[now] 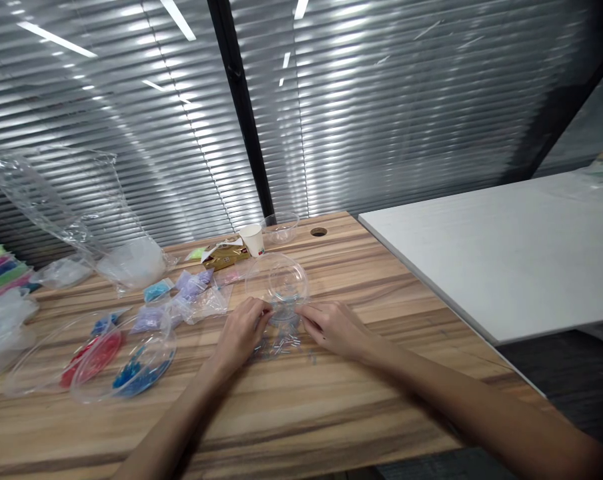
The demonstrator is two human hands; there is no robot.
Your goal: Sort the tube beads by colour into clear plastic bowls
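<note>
Both hands meet over the wooden table, at a small clear plastic bag. My left hand pinches the bag's left side, and my right hand pinches its right side. Small clear tube-like pieces lie on the wood just below the bag, between the hands. Directly behind the bag stands a round clear plastic bowl. How many pieces are inside the bag is too blurred to tell.
Left are clear bowls with red pieces and blue pieces, purple packets and large plastic bags. Behind stand a paper cup, a gold packet and another clear bowl. A white table adjoins at right.
</note>
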